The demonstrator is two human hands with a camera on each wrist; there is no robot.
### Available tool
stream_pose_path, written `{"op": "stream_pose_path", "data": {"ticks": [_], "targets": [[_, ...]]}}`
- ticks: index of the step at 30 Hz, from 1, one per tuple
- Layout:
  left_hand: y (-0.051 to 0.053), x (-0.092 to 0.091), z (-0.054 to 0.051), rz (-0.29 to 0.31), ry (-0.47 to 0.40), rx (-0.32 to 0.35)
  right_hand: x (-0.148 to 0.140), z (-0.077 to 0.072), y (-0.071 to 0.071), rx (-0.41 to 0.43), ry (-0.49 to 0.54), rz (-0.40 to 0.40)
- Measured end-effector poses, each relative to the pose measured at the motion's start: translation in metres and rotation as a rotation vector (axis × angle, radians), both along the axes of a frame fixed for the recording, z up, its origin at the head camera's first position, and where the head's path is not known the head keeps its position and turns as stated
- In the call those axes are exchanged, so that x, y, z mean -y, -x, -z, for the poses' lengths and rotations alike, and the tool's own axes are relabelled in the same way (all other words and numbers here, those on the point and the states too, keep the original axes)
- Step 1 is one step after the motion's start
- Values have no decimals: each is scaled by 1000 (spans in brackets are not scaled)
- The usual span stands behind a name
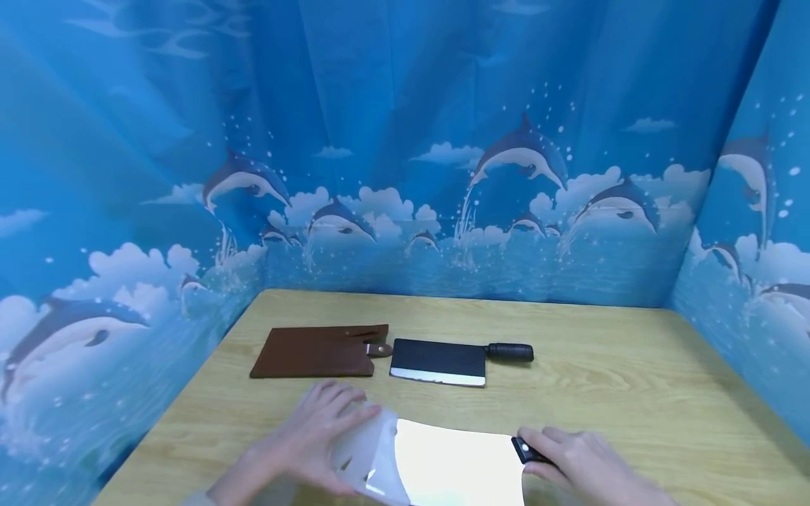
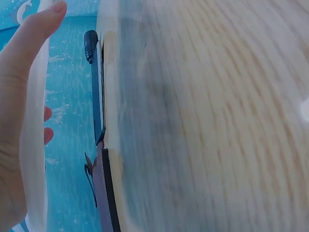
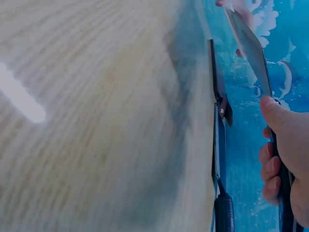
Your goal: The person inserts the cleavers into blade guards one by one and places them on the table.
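Low in the head view, my right hand (image 1: 576, 460) grips the black handle of a cleaver (image 1: 460, 460). Its broad blade points left and glares white. A clear plastic sleeve (image 1: 382, 450) covers the blade's left end, and my left hand (image 1: 319, 436) holds that sleeve between thumb and fingers. In the left wrist view, the thumb lies on one side of the sleeve (image 2: 36, 130), with fingertips on the other. The right wrist view shows the fingers (image 3: 270, 166) curled round the handle and the blade raised above the table. How far the blade sits inside the sleeve is unclear.
Beyond the hands, a second cleaver (image 1: 439, 357) with a dark blade and black handle lies flat on the wooden table (image 1: 601, 379). Left of it lies a brown leather sheath (image 1: 316, 353) with a snap strap. A blue dolphin-print curtain (image 1: 405, 140) hangs around the table.
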State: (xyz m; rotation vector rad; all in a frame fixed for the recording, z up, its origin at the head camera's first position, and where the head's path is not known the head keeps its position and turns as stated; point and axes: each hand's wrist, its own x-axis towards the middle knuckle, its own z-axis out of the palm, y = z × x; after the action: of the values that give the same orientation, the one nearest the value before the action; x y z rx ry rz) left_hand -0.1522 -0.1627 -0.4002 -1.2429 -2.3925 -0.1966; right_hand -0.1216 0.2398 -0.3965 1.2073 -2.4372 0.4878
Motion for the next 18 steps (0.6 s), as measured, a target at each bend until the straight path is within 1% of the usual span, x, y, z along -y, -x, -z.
{"op": "stream_pose_path", "data": {"ticks": [1,2,4,6,10,14,18], "targets": [[0,-1,0,-2,3,7,1,0,0,25,0,6],[1,-2,0,-4,6,10,2,0,-1,67,1,15],[2,-4,0,-8,7,20,5,1,0,94,5,33],[2,-6,0,-12,8,22,8,2,0,72,15,36],[3,-9,1,-14,12,3,15,7,2,-38,36,39],[4,-13,1,-31,24,-7,22,11,3,-33,40,71],[4,-17,0,-49,30,26,27,13,4,-21,29,110]]}}
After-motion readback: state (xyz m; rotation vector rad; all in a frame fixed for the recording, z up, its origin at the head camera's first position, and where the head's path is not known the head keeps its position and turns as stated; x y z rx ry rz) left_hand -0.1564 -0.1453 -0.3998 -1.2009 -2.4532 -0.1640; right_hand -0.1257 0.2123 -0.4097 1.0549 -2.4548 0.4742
